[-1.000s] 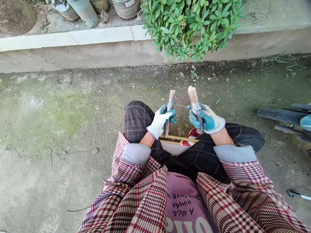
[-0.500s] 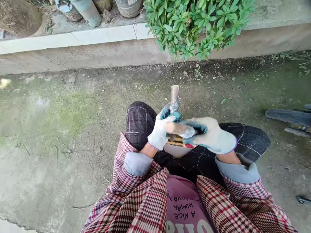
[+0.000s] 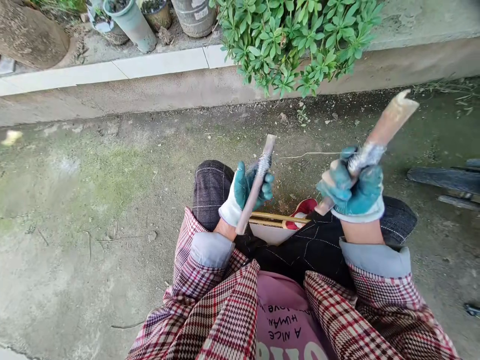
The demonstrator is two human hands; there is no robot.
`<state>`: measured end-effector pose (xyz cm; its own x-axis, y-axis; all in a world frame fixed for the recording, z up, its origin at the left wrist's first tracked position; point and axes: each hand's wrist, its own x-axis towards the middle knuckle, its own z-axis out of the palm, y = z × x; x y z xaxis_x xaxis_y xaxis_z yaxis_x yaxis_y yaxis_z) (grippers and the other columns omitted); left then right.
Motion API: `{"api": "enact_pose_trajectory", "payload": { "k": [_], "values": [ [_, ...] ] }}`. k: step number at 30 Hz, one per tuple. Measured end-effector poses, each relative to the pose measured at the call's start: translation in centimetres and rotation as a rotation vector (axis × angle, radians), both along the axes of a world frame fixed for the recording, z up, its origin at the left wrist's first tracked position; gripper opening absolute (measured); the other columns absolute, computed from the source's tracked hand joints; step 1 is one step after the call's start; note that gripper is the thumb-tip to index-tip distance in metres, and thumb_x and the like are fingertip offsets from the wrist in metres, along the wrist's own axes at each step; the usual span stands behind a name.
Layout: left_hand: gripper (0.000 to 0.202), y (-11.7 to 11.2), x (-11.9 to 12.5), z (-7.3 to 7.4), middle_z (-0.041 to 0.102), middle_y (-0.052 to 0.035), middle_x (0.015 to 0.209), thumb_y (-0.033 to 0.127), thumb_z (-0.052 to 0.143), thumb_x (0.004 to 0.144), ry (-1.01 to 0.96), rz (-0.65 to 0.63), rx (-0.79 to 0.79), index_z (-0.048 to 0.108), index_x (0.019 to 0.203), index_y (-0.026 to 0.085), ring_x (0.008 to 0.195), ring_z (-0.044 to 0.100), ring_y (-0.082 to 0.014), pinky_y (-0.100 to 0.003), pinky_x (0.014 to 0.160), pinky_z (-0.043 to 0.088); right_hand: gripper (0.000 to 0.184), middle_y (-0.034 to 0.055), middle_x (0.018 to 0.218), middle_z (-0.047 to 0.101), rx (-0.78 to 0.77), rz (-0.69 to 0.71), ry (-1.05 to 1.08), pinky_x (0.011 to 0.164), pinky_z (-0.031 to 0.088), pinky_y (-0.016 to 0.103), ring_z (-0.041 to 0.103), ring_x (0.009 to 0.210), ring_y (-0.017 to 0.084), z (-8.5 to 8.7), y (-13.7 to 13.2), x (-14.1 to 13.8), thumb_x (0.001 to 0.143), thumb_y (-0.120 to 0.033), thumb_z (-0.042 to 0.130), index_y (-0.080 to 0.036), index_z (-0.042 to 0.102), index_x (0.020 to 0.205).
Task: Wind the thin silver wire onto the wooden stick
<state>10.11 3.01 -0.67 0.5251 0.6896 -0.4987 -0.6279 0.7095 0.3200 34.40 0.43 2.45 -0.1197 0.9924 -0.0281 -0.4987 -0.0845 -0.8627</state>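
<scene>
Both hands wear white work gloves with teal-coated palms. My left hand (image 3: 249,187) holds a thin wooden stick (image 3: 248,207) slanting across its palm, thumb raised and fingers curled round behind. Fine silvery wire or thread (image 3: 264,162) is wound round the stick's upper part. Out to the right, my right hand (image 3: 354,187) is closed round a thicker stick (image 3: 392,120), tilted up to the right with a notched end. A similar pale winding (image 3: 367,155) wraps its middle. A thin strand (image 3: 305,154) stretches between the two sticks; its left end is hard to make out.
Between my knees show yellow bars (image 3: 273,216) and a red-and-white shoe (image 3: 302,212). A leafy bush (image 3: 296,45) overhangs the low ledge (image 3: 161,65) ahead, where several pots (image 3: 131,25) stand. Dark slats (image 3: 444,180) lie at the right.
My right hand has swung right and turned palm-side into view with its stick, away from my left hand. The left stick now slants, and a strand shows between the hands.
</scene>
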Motion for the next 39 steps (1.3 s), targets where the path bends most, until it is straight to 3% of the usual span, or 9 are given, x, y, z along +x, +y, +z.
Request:
{"api": "enact_pose_trajectory", "payload": {
  "k": [3, 7, 10, 13, 20, 28, 32, 35, 39],
  "values": [
    [0.056, 0.4, 0.3, -3.0, 0.073, -0.0089, 0.101, 0.066, 0.04, 0.097, 0.04, 0.034, -0.039, 0.062, 0.12, 0.02, 0.077, 0.072, -0.0199, -0.033, 0.07, 0.06, 0.03, -0.0067, 0.055, 0.045, -0.033, -0.007, -0.022, 0.033, 0.025, 0.025, 0.031, 0.038, 0.01, 0.1, 1.9, 0.5, 0.081, -0.054, 0.073, -0.034, 0.068, 0.103],
    [0.043, 0.7, 1.3, -6.0, 0.071, -0.0113, 0.118, 0.057, 0.047, 0.099, 0.116, 0.124, -0.05, 0.063, 0.114, 0.02, 0.11, 0.069, -0.0251, -0.043, 0.1, 0.055, 0.032, -0.0059, 0.06, 0.056, -0.111, -0.016, -0.012, 0.032, 0.031, 0.024, 0.038, 0.039, 0.009, -1.3, 3.0, -0.1, 0.078, -0.044, 0.078, -0.029, 0.069, 0.104],
    [0.028, 0.9, 1.9, -7.3, 0.071, -0.0101, 0.12, 0.039, 0.059, 0.096, 0.41, 0.198, -0.036, 0.065, 0.115, 0.019, 0.109, 0.069, -0.0197, -0.038, 0.104, 0.051, 0.036, -0.0061, 0.06, 0.06, -0.158, -0.011, 0.0, 0.032, 0.035, 0.022, 0.042, 0.039, 0.008, -2.7, 3.0, -0.6, 0.076, -0.04, 0.079, -0.025, 0.07, 0.107],
    [0.037, 0.7, 2.1, -7.8, 0.071, -0.011, 0.123, 0.035, 0.072, 0.085, 0.531, 0.205, 0.116, 0.066, 0.118, 0.018, 0.112, 0.068, -0.0204, -0.037, 0.103, 0.05, 0.037, -0.0062, 0.061, 0.061, -0.191, -0.013, -0.011, 0.033, 0.037, 0.022, 0.045, 0.04, 0.008, -3.5, 2.8, -0.6, 0.076, -0.039, 0.078, -0.024, 0.068, 0.109],
    [0.046, 0.8, 2.7, -7.7, 0.071, -0.0152, 0.126, 0.029, 0.081, 0.07, 0.559, 0.084, 0.349, 0.069, 0.112, 0.014, 0.121, 0.064, -0.0265, -0.04, 0.107, 0.046, 0.035, -0.0052, 0.06, 0.061, -0.315, -0.001, -0.113, 0.033, 0.038, 0.021, 0.048, 0.04, 0.009, -3.9, 2.4, -0.5, 0.073, -0.039, 0.08, -0.021, 0.066, 0.099],
    [0.046, 2.6, 4.2, -4.9, 0.073, -0.0101, 0.121, 0.016, 0.07, 0.074, 0.531, -0.138, 0.754, 0.069, 0.12, 0.015, 0.117, 0.065, -0.0247, -0.038, 0.104, 0.047, 0.045, -0.0035, 0.058, 0.062, -0.338, 0.151, -0.234, 0.033, 0.036, 0.026, 0.048, 0.039, 0.012, -3.4, 2.0, -2.3, 0.065, -0.039, 0.085, -0.02, 0.064, 0.099],
    [0.022, 2.8, 3.5, -4.7, 0.075, -0.0067, 0.087, 0.021, 0.064, 0.081, 0.55, -0.354, 0.703, 0.073, 0.099, 0.011, 0.081, 0.068, -0.016, -0.031, 0.082, 0.053, 0.041, -0.0077, 0.056, 0.054, -0.275, -0.034, -0.079, 0.035, 0.03, 0.024, 0.039, 0.039, 0.008, -2.9, 3.1, -0.9, 0.068, -0.044, 0.084, -0.025, 0.066, 0.098],
    [0.017, 2.9, 2.1, -4.5, 0.072, -0.0045, 0.078, 0.027, 0.069, 0.081, 0.535, -0.312, 0.65, 0.071, 0.088, 0.011, 0.071, 0.065, -0.0128, -0.029, 0.076, 0.052, 0.032, -0.0083, 0.057, 0.052, -0.246, -0.173, -0.004, 0.035, 0.026, 0.024, 0.031, 0.04, 0.007, -3.0, 3.6, 0.3, 0.075, -0.049, 0.08, -0.03, 0.066, 0.097],
    [0.032, 2.9, 0.4, -3.5, 0.07, -0.0029, 0.079, 0.043, 0.076, 0.079, 0.32, -0.255, 0.651, 0.068, 0.091, 0.015, 0.076, 0.068, -0.0161, -0.036, 0.086, 0.055, 0.041, -0.0057, 0.061, 0.056, -0.31, -0.109, -0.163, 0.034, 0.03, 0.026, 0.038, 0.04, 0.009, -3.8, 3.2, -0.2, 0.074, -0.05, 0.079, -0.026, 0.068, 0.105]
  ]
}}
